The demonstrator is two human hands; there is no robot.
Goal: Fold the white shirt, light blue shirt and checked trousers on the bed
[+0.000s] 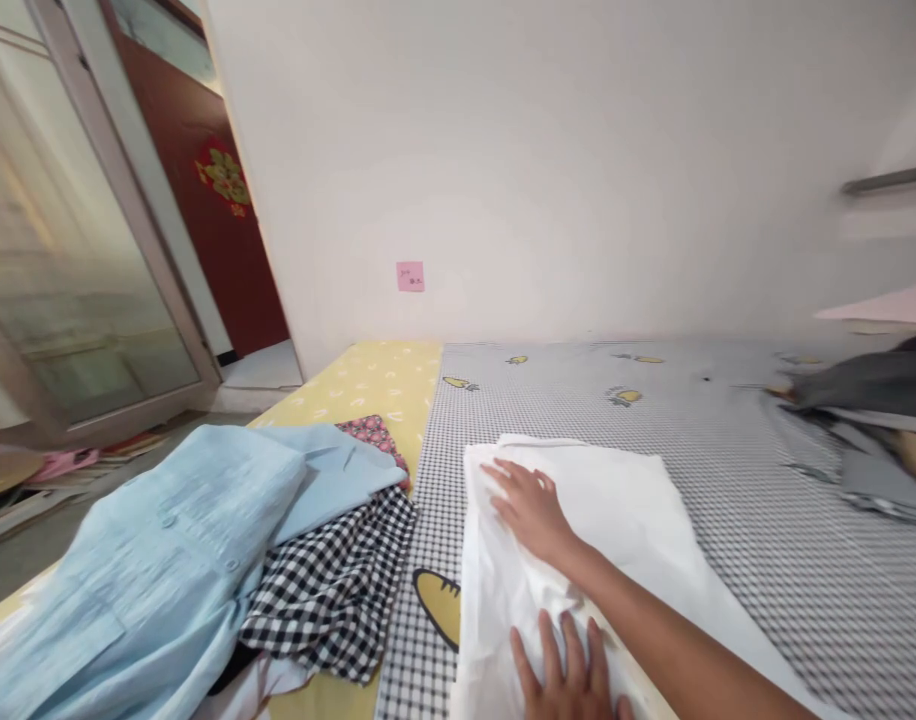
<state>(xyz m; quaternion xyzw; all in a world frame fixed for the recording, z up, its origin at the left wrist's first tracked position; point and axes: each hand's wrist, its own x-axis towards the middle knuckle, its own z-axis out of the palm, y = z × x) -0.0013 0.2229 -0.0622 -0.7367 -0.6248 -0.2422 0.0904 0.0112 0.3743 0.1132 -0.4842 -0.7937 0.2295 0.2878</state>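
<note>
A white folded garment or cloth [615, 500] lies on the checked grey bedding. My right hand [529, 508] reaches in from the lower right and rests flat on its upper left part, fingers spread. Nearer to me, my left hand [567, 670] is palm down on the lower part of the same cloth, its fingers apart and pointing away from me. Small wrinkles show between the two hands. Neither hand grips anything visible. The cloth's near end runs out of the picture, and the left wrist is cut off by the bottom edge.
Left of the cloth are a light blue buttoned garment [180, 560] and a black-and-white checked garment [330, 580] on yellow bedding [338, 385]. Dark and grey clothes [878, 390] are heaped at the right. A white wall [540, 170] with a pink note [410, 277] stands behind.
</note>
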